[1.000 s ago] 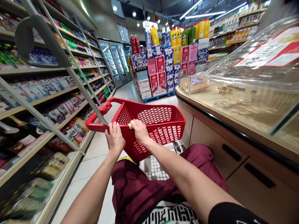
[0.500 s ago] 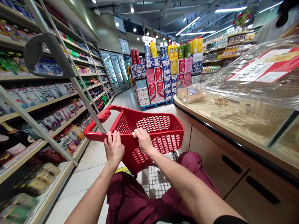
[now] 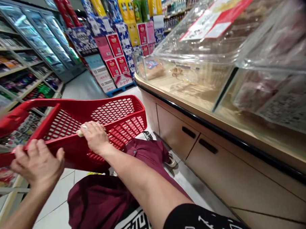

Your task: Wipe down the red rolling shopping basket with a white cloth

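Note:
A red plastic rolling shopping basket (image 3: 75,148) with mesh sides lies tipped over in front of my knees. My left hand (image 3: 38,163) rests on its near rim toward the handle end, fingers curled over the edge and thumb apart. My right hand (image 3: 95,135) is farther along the same rim, closed around a small, pale, crumpled cloth (image 3: 80,133) pressed to the red plastic. Most of the cloth is hidden under my fingers. The basket's inside shows no goods.
Close on my right stands a wooden counter (image 3: 179,127) with a black edge, topped by clear plastic food boxes (image 3: 210,27). Stacked drink cartons (image 3: 116,55) stand ahead on a blue pallet. Shelves (image 3: 21,66) line the left side, with glass-door coolers (image 3: 43,38) beyond.
My view has turned right and downward, so the basket and both hands appear farther left. The right hand stays on the rim with the cloth; the left thumb is now spread wider.

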The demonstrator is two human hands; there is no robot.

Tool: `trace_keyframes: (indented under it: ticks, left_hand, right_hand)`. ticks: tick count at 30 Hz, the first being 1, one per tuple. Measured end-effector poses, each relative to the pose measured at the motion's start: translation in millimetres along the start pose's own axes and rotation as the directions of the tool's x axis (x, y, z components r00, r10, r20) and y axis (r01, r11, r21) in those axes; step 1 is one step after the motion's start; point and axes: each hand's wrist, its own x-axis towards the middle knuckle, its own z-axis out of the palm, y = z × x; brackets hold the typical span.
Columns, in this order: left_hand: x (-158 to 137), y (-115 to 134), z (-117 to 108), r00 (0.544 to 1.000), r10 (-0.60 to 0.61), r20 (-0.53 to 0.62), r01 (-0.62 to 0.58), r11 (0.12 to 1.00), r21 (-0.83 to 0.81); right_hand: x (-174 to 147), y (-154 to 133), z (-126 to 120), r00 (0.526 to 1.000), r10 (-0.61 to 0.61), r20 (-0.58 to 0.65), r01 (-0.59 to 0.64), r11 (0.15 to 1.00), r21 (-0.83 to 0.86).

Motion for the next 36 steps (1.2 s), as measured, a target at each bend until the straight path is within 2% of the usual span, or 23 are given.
trace_keyframes:
  ticks: [4, 7, 11, 16, 18, 21, 23, 25, 27, 29, 31, 33, 36]
  left_hand:
    - [-2.4, 23.8, -12.7, 0.997, -0.004, 0.071, 0.009, 0.998, -0.063]
    - [-3.4, 30.8, -17.0, 0.998, 0.021, 0.053, -0.016, 0.994, -0.108]
    - [-2.6, 25.7, -12.2, 0.998, 0.043, 0.055, -0.037, 0.994, -0.100]
    - [0.4, 10.5, 0.5, 0.998, 0.066, -0.003, -0.066, 0.996, -0.060]
    - [2.4, 1.3, 5.1, 0.997, 0.082, -0.002, -0.082, 0.996, -0.016]
    - [4.0, -10.9, 7.5, 0.993, 0.121, 0.002, -0.121, 0.991, 0.057]
    - [3.6, -13.5, 5.9, 0.991, 0.132, 0.021, -0.133, 0.987, 0.092]
    - [2.7, -10.9, 3.7, 0.993, 0.103, 0.052, -0.109, 0.988, 0.113]
    - [1.6, -6.8, 2.1, 0.997, 0.057, 0.057, -0.064, 0.989, 0.135]
    - [-0.3, -5.4, 1.1, 0.997, 0.034, 0.068, -0.043, 0.989, 0.144]
    - [-3.3, -8.5, 0.2, 0.996, 0.036, 0.083, -0.048, 0.989, 0.138]
    - [-6.3, -14.6, -0.4, 0.995, 0.046, 0.090, -0.057, 0.991, 0.124]
    - [-8.4, -20.5, 0.6, 0.995, 0.044, 0.085, -0.054, 0.991, 0.121]
  right_hand:
    - [-0.1, 8.6, -9.3, 0.999, 0.018, 0.036, -0.017, 1.000, -0.015]
    - [1.7, 12.8, -15.1, 0.997, 0.039, 0.062, -0.037, 0.999, -0.020]
    - [7.1, 3.0, -16.4, 0.995, 0.079, 0.056, -0.077, 0.996, -0.040]
    - [19.5, -18.7, -6.4, 0.996, -0.029, 0.089, 0.031, 0.999, -0.029]
    - [20.5, -9.8, -8.6, 0.996, -0.052, 0.078, 0.053, 0.999, -0.009]
    - [14.2, 25.7, -24.3, 0.987, -0.116, 0.109, 0.109, 0.992, 0.068]
    - [11.3, 48.3, -32.1, 0.990, -0.057, 0.128, 0.050, 0.997, 0.061]
    - [13.2, 53.6, -27.7, 0.994, 0.083, 0.071, -0.085, 0.996, 0.030]
    - [16.6, 38.0, -12.1, 0.997, 0.040, 0.068, -0.044, 0.997, 0.068]
    - [17.1, 15.6, 4.3, 0.997, -0.059, 0.050, 0.053, 0.992, 0.118]
    - [13.6, 9.2, 10.4, 0.988, -0.154, 0.021, 0.149, 0.977, 0.153]
    - [7.6, 31.5, 1.2, 0.978, -0.209, 0.004, 0.206, 0.966, 0.156]
    - [-2.0, 96.7, -28.8, 0.993, -0.104, -0.063, 0.108, 0.992, 0.060]
